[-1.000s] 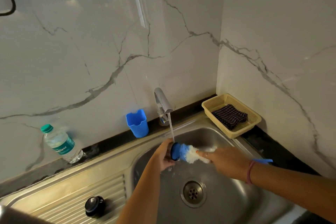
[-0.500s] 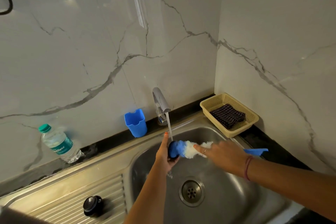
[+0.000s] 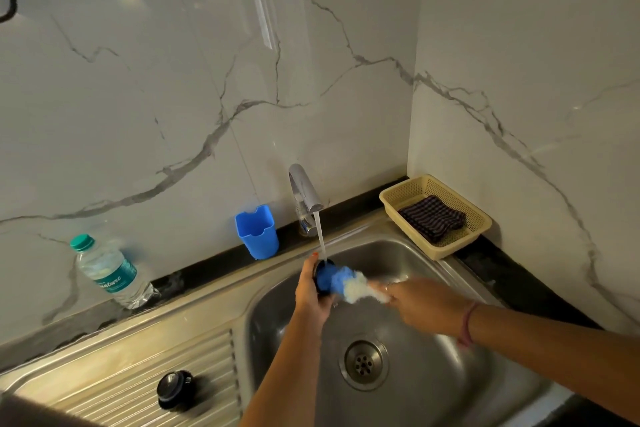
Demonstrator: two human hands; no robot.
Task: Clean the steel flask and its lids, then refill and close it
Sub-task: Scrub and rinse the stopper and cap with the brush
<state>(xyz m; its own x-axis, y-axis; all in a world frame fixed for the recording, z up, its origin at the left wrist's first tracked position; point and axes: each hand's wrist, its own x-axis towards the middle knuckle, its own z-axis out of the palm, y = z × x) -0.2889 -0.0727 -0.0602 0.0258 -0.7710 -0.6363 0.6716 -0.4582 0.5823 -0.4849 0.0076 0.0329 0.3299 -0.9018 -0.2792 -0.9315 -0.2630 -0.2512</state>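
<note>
Since earlier, brush (image 3: pixel 349 284) pushed deeper into lid (image 3: pixel 320 276) over sink (image 3: pixel 433 367).

Both bare forearms reach forward over the basin, meeting beneath the tap. The left hand (image 3: pixel 309 291) curls its grip around a small dark lid (image 3: pixel 320 279), thumb raised. The right hand (image 3: pixel 420 305), a thin band at its wrist, grips a blue-and-white brush (image 3: pixel 346 286) pressed against it.

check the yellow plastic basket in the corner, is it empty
No, the yellow plastic basket holds a folded dark checked cloth.
</note>
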